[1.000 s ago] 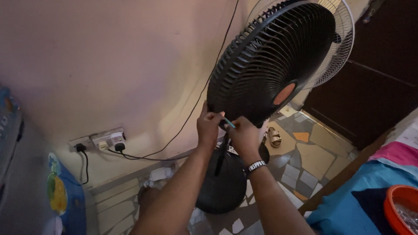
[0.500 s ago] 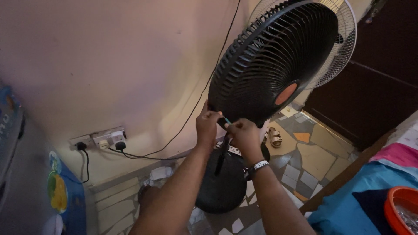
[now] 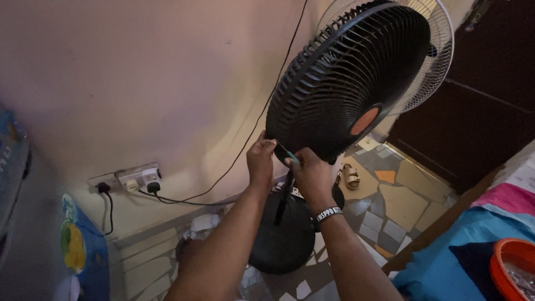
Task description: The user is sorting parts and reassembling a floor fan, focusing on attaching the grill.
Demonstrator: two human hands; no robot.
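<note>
- At bottom rim of black fan grille [image 3: 348, 83]: both hands meet, grille tilted, white fan [image 3: 432, 61] just behind it.
- Left hand [image 3: 261, 161]: fingers curled, gripping grille edge.
- Right hand [image 3: 313, 177]: closed around small blue-tipped tool [image 3: 290, 156], tip at rim.
- Round base [image 3: 281, 239] on tiled floor [image 3: 401, 200], below hands.

The room is dim and warm-toned, with soft light falling on the pink wall [image 3: 139, 72] from above. The black fan grille [image 3: 345, 83] reads nearly as a silhouette (its ribs stay crisp). Floor tiles [image 3: 401, 200] catch a brighter patch. Edges bend with wide-angle distortion; the lower left corner blurs.
</note>
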